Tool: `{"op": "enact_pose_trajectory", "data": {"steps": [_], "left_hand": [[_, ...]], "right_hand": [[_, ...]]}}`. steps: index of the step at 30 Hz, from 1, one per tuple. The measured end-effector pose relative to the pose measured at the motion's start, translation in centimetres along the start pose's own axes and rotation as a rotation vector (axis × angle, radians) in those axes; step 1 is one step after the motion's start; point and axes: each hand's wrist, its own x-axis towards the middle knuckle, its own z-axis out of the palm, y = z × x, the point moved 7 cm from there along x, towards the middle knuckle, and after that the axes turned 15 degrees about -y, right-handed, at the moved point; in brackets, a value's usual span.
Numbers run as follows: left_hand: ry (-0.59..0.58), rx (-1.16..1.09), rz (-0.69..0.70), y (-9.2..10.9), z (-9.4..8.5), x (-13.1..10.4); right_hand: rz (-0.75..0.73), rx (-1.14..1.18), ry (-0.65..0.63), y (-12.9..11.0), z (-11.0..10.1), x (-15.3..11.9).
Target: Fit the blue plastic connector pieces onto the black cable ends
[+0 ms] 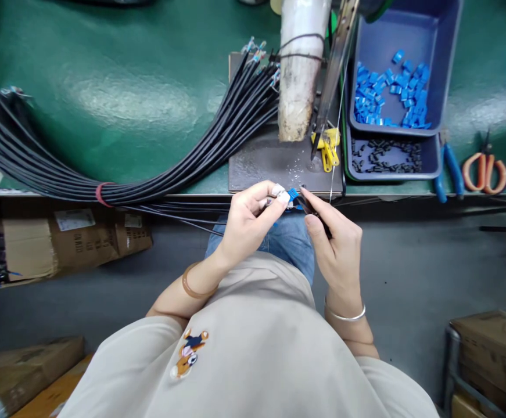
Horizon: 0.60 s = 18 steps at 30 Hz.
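Observation:
My left hand (253,212) is closed in a pinch on a small blue connector (293,195), just in front of the bench edge. White coverings wrap some of its fingertips. My right hand (337,241) grips a dark, slim tool (316,213), its tip close to the connector; I cannot make out its exact kind. Thin black cables (187,209) run in from the left toward my left hand. Behind the hands, a yellow wire stripper (329,152) lies on a dark board (261,165).
A bundle of black cables (169,174), tied with a red band, curves across the green bench (148,52). To the right are a bin of blue pieces (442,75), a bin of black pieces (431,168), blue-handled pliers (452,168) and orange-handled scissors (484,171). A white cylinder (302,75) overhangs the board.

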Motion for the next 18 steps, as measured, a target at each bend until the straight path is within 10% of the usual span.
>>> {"op": "enact_pose_trajectory", "data": {"steps": [18], "left_hand": [[0.044, 0.112, -0.028, -0.21, -0.18, -0.05]], "right_hand": [[-0.023, -0.143, 0.024, -0.66, 0.01, -0.02]]}}
